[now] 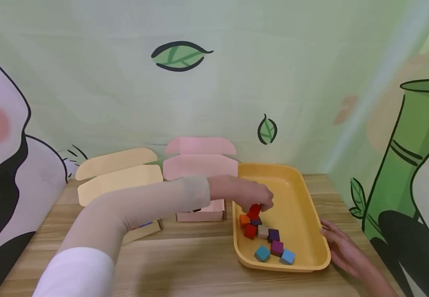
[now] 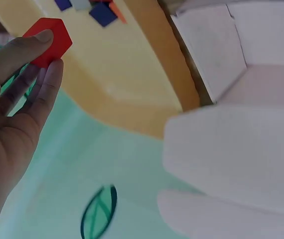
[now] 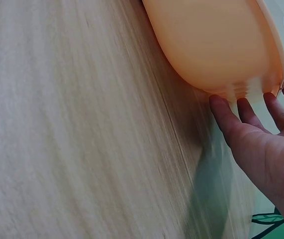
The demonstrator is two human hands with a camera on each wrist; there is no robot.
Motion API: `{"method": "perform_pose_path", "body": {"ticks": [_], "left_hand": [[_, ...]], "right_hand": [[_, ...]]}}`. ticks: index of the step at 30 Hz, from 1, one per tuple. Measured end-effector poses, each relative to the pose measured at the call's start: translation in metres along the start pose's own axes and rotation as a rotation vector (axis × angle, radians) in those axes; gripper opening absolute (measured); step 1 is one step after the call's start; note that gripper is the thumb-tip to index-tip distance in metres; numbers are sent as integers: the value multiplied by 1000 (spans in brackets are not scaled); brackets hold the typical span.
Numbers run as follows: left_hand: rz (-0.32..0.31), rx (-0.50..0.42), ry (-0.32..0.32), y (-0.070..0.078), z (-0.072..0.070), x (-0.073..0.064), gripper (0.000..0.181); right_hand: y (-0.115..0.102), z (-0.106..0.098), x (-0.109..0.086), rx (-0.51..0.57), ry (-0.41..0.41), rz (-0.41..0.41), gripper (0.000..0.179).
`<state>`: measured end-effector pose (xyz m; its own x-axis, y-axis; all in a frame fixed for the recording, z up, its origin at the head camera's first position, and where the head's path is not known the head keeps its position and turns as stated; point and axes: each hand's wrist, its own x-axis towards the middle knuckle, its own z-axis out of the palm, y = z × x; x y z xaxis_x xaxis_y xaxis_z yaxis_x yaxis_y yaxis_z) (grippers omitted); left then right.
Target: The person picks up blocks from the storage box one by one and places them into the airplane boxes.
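Note:
My left hand (image 1: 253, 194) reaches over the yellow tray (image 1: 288, 181) and pinches a red block (image 1: 254, 211) between thumb and fingertips. In the left wrist view the thumb lies across one face of the red block (image 2: 57, 42). Just below it in the head view, several small blocks cluster in the tray, among them another red one (image 1: 250, 231), a beige one (image 1: 262, 232), a magenta one (image 1: 276, 248), a teal one (image 1: 262, 253) and a light blue one (image 1: 287, 256). My right hand (image 1: 342, 249) rests its spread fingertips against the tray's right outer side.
Left of the tray stands an opened pink box (image 1: 201, 167), with dark bits showing inside. Further left is an opened cream box (image 1: 121, 181), partly behind my left sleeve. Both are on the wooden table (image 1: 192, 264), with a printed cloth (image 1: 236, 82) behind.

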<state>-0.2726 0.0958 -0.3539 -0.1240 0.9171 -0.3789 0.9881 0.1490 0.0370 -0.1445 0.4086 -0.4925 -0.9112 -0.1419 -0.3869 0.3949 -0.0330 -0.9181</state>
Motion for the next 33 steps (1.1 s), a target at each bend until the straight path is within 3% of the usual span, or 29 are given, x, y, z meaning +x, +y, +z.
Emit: {"method": "perform_pose_path", "body": {"ticks": [6, 10, 19, 24, 28, 33], "left_hand": [[-64, -53, 93, -15, -9, -31, 27], [-134, -62, 100, -26, -2, -47, 29], [-292, -104, 67, -66, 46, -83, 31], [-367, -153, 40, -80, 76, -99, 32], [-397, -180, -2, -84, 94, -101, 30], [-409, -186, -54, -87, 106, -96, 30]], "right_hand": [[-1, 0, 2, -2, 18, -2, 74], [-1, 0, 2, -10, 11, -7, 75], [1, 0, 1, -10, 10, -1, 75], [2, 0, 1, -10, 20, 9, 75], [2, 1, 0, -7, 3, 10, 75], [1, 2, 1, 0, -1, 2, 75]]}}
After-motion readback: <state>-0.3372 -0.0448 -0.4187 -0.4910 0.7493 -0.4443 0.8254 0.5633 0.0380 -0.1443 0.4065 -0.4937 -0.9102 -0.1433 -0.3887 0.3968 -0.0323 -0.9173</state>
